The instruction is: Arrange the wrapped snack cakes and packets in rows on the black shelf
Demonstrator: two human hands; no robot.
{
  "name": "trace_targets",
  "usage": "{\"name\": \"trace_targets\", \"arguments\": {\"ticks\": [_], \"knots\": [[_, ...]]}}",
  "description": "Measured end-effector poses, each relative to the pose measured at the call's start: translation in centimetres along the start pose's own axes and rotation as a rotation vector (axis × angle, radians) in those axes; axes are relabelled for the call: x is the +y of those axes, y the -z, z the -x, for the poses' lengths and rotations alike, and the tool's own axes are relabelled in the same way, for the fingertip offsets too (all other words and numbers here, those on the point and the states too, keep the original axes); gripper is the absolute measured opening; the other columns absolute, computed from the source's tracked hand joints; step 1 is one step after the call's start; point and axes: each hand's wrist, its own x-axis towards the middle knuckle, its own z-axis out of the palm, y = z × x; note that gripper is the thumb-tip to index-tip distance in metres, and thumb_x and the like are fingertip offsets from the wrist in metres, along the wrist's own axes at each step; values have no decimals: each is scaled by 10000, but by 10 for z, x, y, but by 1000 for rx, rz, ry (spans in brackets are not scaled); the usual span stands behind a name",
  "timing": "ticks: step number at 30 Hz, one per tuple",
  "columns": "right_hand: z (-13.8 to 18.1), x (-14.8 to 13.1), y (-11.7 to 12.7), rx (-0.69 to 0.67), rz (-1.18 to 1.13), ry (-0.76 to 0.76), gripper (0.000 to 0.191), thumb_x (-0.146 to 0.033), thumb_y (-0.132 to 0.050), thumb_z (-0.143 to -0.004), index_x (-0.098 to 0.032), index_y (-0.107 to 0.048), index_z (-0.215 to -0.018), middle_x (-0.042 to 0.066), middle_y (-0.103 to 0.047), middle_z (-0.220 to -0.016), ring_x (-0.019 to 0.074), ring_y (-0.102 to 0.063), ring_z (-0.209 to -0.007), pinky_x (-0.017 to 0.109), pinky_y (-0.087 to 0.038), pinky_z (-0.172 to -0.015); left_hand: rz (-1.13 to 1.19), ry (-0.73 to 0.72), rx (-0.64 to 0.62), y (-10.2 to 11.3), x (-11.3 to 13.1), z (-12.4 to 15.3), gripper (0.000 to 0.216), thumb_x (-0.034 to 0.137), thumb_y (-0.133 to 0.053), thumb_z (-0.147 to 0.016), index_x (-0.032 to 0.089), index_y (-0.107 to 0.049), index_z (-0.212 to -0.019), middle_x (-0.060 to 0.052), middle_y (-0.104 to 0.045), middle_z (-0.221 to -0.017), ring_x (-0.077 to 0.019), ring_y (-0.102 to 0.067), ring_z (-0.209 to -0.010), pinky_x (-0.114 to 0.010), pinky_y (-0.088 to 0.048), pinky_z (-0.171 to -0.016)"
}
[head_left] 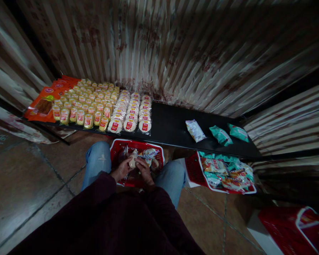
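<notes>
Your left hand (123, 168) and right hand (144, 170) together, both clamped on pale round packet (132, 162) over red basket (122, 143), just below centre of frame. Grip packet by edges; press lightly, as contents may crumble. Keep your wrists level, wrapper uncreased.

Counts, black shelf (167, 120): three columns of round packets (129, 124), left of centre; one white packet (195, 130) and two teal packets (220, 135), right. Yellow packets (89, 102), left: too blurred to count.
</notes>
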Motion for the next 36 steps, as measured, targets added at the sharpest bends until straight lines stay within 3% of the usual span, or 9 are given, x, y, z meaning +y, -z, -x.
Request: {"name": "trace_targets", "arguments": {"ticks": [4,8,16,20,24,30,33,36], "knots": [[2,-4,-5,48,-129,-73,377,-458,-723,-623,-237,-745,-928,51,-717,-1010,243,-622,-973,400,-468,-908,59,-32,58,-1,2,0,321,267,-553,-829,111,-600,-1106,-71,-710,-837,-167,-653,-713,-233,-487,-608],[4,-7,-6,88,-197,-128,411,-451,-740,-588,-202,-739,-915,55,-733,-940,234,-649,-870,384,-506,-824,67,-21,86,-1,2,-2,348,295,-563,-824,98,-592,-1109,-75,-706,-808,-172,-649,-688,-242,-489,-593],[2,-4,-7,74,86,19,370,-507,-725,-608,-225,-748,-846,64,-698,-997,235,-603,-973,391,-451,-932,-14,47,-32,4,-3,-5,352,388,-547,-834,142,-597,-1081,-40,-674,-782,-143,-606,-639,-245,-445,-593],[4,-6,-9,91,127,54,391,-551,-688,-652,-204,-742,-826,84,-674,-1034,233,-583,-1005,381,-428,-957,-20,35,-108,4,-3,-3,414,499,-522,-833,177,-598,-1082,-35,-673,-843,-146,-599,-710,-244,-411,-640],[7,-11,-10,45,120,35,427,-557,-630,-718,-196,-716,-929,71,-683,-1022,232,-587,-1011,377,-432,-950,3,55,-130,2,-3,0,455,564,-459,-847,194,-600,-1071,-34,-671,-862,-154,-589,-754,-248,-387,-674],[10,-18,-11,0,59,13,470,-544,-625,-728,-212,-676,-1056,64,-679,-1098,243,-590,-1044,388,-435,-959,17,77,-65,2,-6,-2,171,234,-549,-822,179,-614,-969,8,-612,-679,-108,-537,-620,-231,-373,-652],[9,-19,-11,-31,72,8,467,-527,-618,-739,-211,-658,-1081,62,-675,-1111,238,-591,-1052,383,-426,-971,-18,43,-78,3,-9,-3,307,121,-624,-731,209,-599,-1024,18,-624,-717,-98,-553,-642,-218,-379,-648],[8,-17,-10,-25,94,-12,461,-513,-642,-722,-207,-660,-1066,64,-682,-1093,236,-606,-1028,371,-433,-957,-74,16,-94,5,-10,-2,325,137,-692,-685,209,-610,-990,4,-645,-800,-102,-576,-695,-216,-396,-651]]}}
